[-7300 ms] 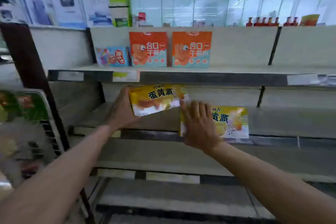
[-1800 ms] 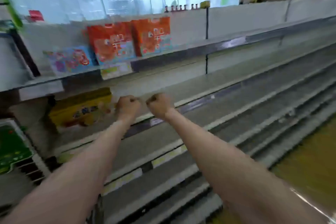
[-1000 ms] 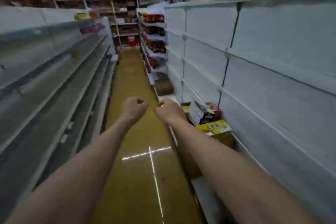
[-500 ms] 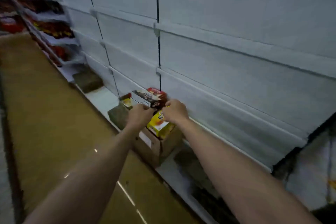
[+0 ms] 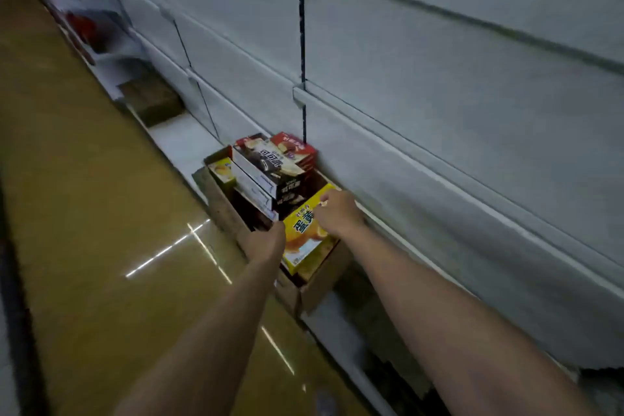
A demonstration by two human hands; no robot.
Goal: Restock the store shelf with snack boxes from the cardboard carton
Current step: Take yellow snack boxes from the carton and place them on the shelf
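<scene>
Yellow snack box [image 5: 305, 236] with dark lettering and orange picture; dark brown-and-white box [image 5: 270, 167] at eleven o'clock; red box [image 5: 297, 147], possibly patterned; brown carton [image 5: 320, 284]; ochre floor [image 5: 84, 213].

Dim, soft-focus aisle; streaky glare on floor [image 5: 101, 246]; wide-angle edge blur.

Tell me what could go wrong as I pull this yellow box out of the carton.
The dark boxes lean stacked right behind the yellow box; lifting it may let them topple. The carton sits at the edge of the low ledge, so a tug could drag it toward the floor. Both hands, left and right, seem to hold only the box's edges, so it might slip.
</scene>
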